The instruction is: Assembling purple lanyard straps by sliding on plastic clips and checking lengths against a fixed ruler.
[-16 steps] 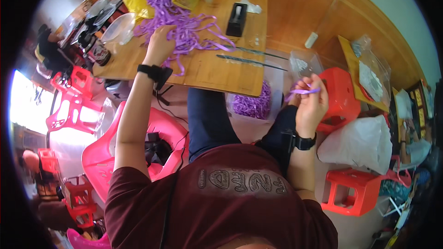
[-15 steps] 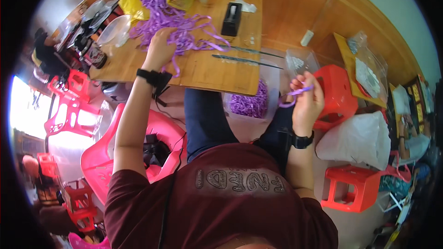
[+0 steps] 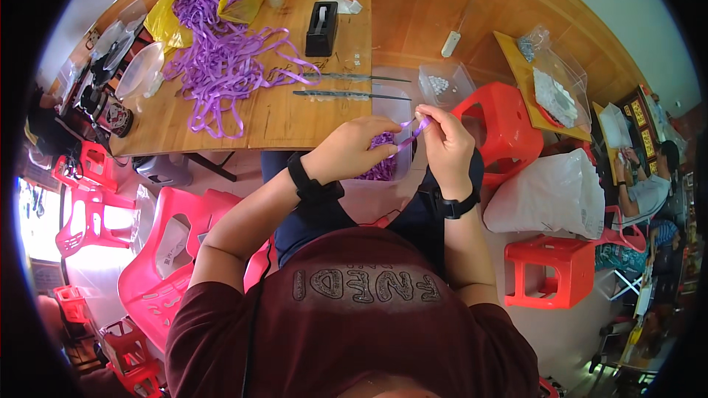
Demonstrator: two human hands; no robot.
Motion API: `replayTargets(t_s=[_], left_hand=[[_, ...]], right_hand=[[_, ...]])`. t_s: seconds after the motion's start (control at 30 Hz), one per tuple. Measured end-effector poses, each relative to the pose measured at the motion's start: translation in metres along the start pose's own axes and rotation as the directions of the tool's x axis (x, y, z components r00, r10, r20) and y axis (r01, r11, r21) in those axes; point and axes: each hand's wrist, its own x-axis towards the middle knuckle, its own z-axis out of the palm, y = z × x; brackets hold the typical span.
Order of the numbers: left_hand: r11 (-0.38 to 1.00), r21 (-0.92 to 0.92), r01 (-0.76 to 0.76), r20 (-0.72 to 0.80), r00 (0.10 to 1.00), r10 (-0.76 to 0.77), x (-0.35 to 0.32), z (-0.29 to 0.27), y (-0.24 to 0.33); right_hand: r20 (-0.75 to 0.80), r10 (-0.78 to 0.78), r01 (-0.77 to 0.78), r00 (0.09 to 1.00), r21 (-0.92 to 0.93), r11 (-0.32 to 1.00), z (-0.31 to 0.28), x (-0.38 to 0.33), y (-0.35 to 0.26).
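Note:
Above my lap, a short length of purple ribbon (image 3: 404, 145) spans my two hands. My right hand (image 3: 448, 149) pinches it between thumb and fingertips. From the other side, my left hand (image 3: 345, 150) has its thumb and fingers closed on the ribbon's other part. Beneath my hands is a clear plastic bin (image 3: 403, 171) with purple ribbon pieces (image 3: 377, 168) in it, partly hidden by my left hand. A loose pile of long purple ribbon (image 3: 221, 66) spills from a yellow plastic bag (image 3: 164, 23) onto the wooden table (image 3: 273, 129).
On the table stand a black tape dispenser (image 3: 321, 31), two dark thin strips (image 3: 332, 93) past its right edge, a clear bowl (image 3: 140, 72) and a dark jar (image 3: 112, 116). To the right are a clear box of white pieces (image 3: 445, 87), red stools (image 3: 501, 129) and a white sack (image 3: 549, 195).
My left hand has left the ribbon pile and come right to meet my right hand at the short ribbon. The whole view has shifted, so the table sits further left.

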Motion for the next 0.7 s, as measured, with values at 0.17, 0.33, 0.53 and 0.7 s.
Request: replayTargets(t_s=[0.17,0.33,0.53,0.7], left_hand=[[0.993,0.095,-0.064,-0.013,0.998,0.066,0.011,0.001,-0.029],[0.995,0.043,0.093,0.049,0.994,-0.095,0.02,-0.007,-0.034],[0.993,0.114,-0.011,0.028,1.0,0.008,0.04,-0.015,-0.049],[0.981,0.181,-0.064,0.055,0.997,0.055,0.064,-0.03,-0.058]], right_hand=[[0.052,-0.004,0.013,0.999,-0.164,0.986,-0.006,0.012,0.058],[0.166,-0.084,0.115,0.983,-0.189,0.975,0.009,0.041,0.107],[0.285,-0.239,0.291,0.928,-0.155,0.944,0.04,0.086,0.151],[0.37,-0.098,0.146,0.924,-0.104,0.984,0.06,0.085,0.186]])
